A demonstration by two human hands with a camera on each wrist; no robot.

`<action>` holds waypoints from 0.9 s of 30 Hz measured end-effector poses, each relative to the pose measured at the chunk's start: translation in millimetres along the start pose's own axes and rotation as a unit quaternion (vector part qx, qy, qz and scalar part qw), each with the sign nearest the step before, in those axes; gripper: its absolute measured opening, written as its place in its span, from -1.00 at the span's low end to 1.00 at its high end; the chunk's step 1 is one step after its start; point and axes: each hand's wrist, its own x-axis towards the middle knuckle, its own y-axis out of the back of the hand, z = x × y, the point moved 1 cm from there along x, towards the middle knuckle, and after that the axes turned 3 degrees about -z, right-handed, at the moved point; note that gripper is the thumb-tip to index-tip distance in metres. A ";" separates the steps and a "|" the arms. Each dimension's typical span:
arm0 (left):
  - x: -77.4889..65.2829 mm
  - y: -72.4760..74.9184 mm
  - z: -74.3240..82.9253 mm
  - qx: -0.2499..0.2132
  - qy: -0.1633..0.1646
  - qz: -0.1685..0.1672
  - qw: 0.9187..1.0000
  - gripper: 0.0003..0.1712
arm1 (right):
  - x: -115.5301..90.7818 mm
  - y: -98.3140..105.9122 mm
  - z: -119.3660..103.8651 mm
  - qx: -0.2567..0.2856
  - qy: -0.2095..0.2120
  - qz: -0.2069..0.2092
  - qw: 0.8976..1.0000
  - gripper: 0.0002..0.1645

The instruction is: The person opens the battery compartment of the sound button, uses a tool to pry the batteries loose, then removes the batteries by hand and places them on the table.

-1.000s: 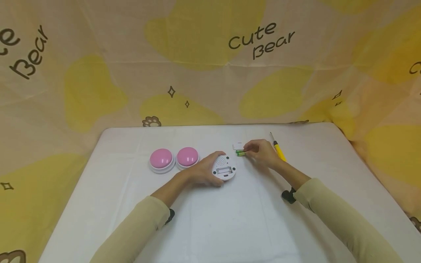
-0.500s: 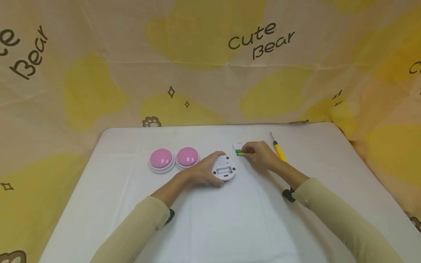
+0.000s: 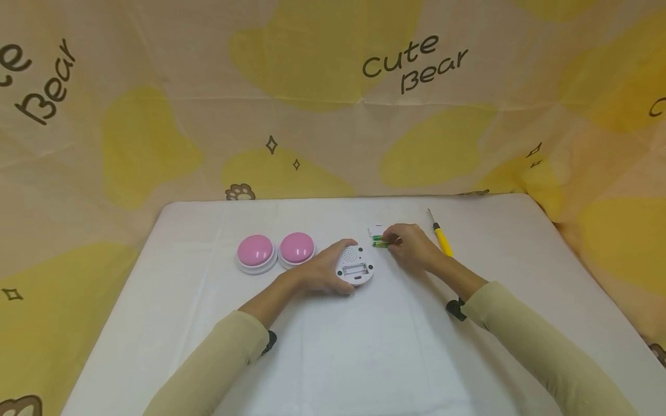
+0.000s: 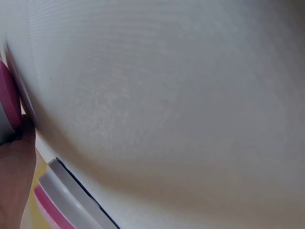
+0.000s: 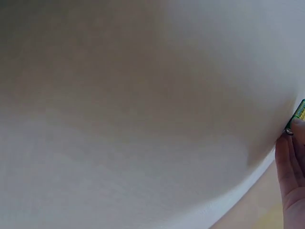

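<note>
Green batteries are right of and beyond the white unit, the right hand pinching their right ends, perhaps not both. A loose pinch could let one roll away. Their long axes run left to right; polarity is too small to tell. The left hand grips the unit, its slot facing up.

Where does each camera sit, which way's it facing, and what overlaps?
Head: on head, facing forward and down over the table; left hand, right hand, both sleeves show.
Left wrist: worn there, facing the table and two pink buttons; left hand at left edge.
Right wrist: worn there, facing the table; right hand, green battery at right edge.
Shared, head and right wrist: right hand, green battery.
</note>
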 end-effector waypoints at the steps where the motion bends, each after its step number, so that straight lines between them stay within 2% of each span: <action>1: 0.2 0.0 -0.4 0.000 0.000 0.000 1.000 0.19 | 0.0 -0.1 0.3 -0.003 -0.001 0.001 1.000 -0.70; 15: 0.1 -1.4 -0.1 0.002 -0.002 0.007 1.000 0.18 | -0.8 -0.8 4.1 -0.044 0.014 0.021 0.999 -0.78; 27: 2.1 -2.5 -0.3 -0.001 0.005 0.016 1.000 0.22 | -0.4 -0.5 2.1 -0.057 0.000 0.025 0.998 -0.79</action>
